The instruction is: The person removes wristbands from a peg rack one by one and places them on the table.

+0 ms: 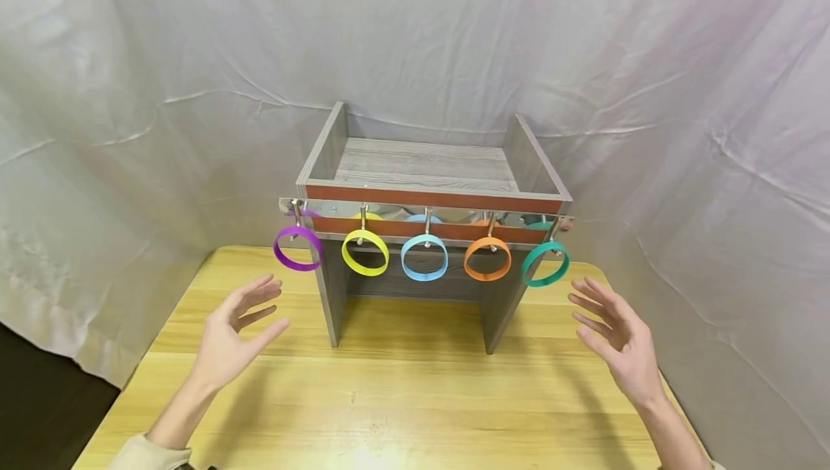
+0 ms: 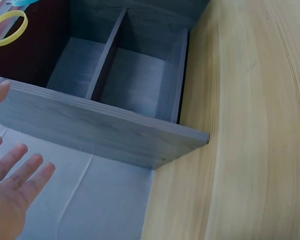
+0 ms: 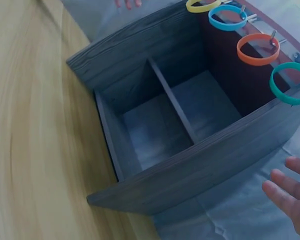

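Several coloured rings hang in a row from metal hooks on a shiny strip (image 1: 402, 212) across the front of a grey wooden shelf unit (image 1: 332, 290). From left to right they are a purple ring (image 1: 279, 252), a yellow ring (image 1: 346, 257), a light blue ring (image 1: 405, 262), an orange ring (image 1: 468, 262) and a green ring (image 1: 526, 272). My left hand (image 1: 228, 333) hovers below and left of the purple ring, fingers spread and holding nothing. On the other side, my right hand (image 1: 621, 344) is nearest the green ring, likewise with nothing in its relaxed fingers.
The shelf unit stands on a light wooden table (image 1: 363, 398). Its lower part has a dividing board (image 3: 172, 102), seen in both wrist views. Pale grey cloth (image 1: 421, 37) hangs behind and at both sides. A dark area (image 1: 45, 398) lies beyond the table's left edge.
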Tool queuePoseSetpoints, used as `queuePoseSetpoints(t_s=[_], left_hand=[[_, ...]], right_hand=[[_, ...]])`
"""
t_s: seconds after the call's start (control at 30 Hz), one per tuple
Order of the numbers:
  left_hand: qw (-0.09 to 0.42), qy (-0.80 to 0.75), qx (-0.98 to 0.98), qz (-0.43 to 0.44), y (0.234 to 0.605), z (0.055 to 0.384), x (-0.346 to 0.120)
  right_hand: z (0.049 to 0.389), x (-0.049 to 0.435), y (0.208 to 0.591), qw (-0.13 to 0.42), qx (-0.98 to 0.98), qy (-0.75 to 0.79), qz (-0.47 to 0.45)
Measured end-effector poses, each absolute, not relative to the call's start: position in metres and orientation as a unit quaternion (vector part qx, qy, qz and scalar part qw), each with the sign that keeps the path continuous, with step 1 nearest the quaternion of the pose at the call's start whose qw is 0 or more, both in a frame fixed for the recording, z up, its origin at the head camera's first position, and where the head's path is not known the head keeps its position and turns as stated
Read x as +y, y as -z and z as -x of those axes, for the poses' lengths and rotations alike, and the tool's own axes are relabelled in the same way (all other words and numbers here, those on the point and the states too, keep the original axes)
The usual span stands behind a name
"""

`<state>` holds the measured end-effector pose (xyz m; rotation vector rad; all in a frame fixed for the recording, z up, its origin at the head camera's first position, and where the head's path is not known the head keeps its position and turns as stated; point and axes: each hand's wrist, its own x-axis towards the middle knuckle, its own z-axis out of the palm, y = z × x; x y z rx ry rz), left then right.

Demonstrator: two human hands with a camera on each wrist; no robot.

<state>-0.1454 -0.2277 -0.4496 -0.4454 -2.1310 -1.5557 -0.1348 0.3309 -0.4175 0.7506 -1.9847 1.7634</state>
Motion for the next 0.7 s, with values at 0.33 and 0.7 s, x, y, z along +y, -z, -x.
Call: queuePoseSetpoints(t_s=[0.33,0.7], left_hand=[[0.199,0.645,-0.720,0.161,0.455,0.160,-0.215],[0.190,0.670,-0.697,0.171,0.457,0.173,-0.203]], right_hand=[[0.148,0.325,0.400,0.168,-0.644,-0.685,-0.295],[0.156,0.315,0.382,0.156,-0.656,-0.700,-0.234]])
